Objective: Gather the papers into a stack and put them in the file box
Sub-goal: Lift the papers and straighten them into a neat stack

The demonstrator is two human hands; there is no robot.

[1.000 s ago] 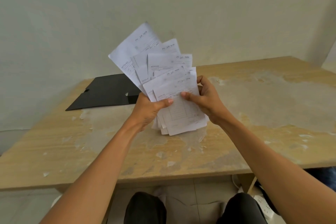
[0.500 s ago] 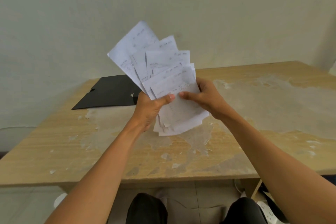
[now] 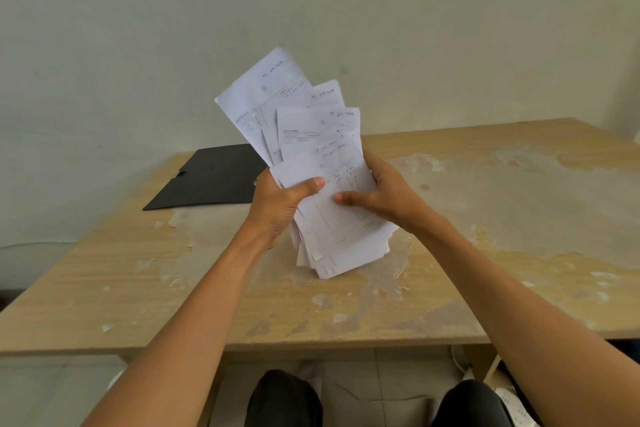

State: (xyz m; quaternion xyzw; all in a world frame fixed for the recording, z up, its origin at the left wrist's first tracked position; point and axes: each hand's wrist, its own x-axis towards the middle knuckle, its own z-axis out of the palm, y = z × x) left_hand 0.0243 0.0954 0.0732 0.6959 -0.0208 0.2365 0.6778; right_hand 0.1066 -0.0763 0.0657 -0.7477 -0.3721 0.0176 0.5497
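Several white printed papers (image 3: 304, 135) are fanned out and held upright above the wooden table (image 3: 485, 211). My left hand (image 3: 277, 208) grips their left edge, thumb pressed on the front sheet. My right hand (image 3: 384, 194) holds the right edge, thumb across the front and fingers behind. The lower corners of the papers hang just over the tabletop. A flat black file box (image 3: 211, 180) lies closed on the table behind my left hand, partly hidden by the papers.
The table has a worn, peeling surface with pale patches and flakes. A plain wall stands right behind it. My knees (image 3: 284, 399) show under the front edge, and white papers (image 3: 512, 406) lie on the floor at the lower right.
The fan of papers has closed up somewhat and tilted more upright. My right thumb has slid lower across the front sheet. Both hands keep their hold.
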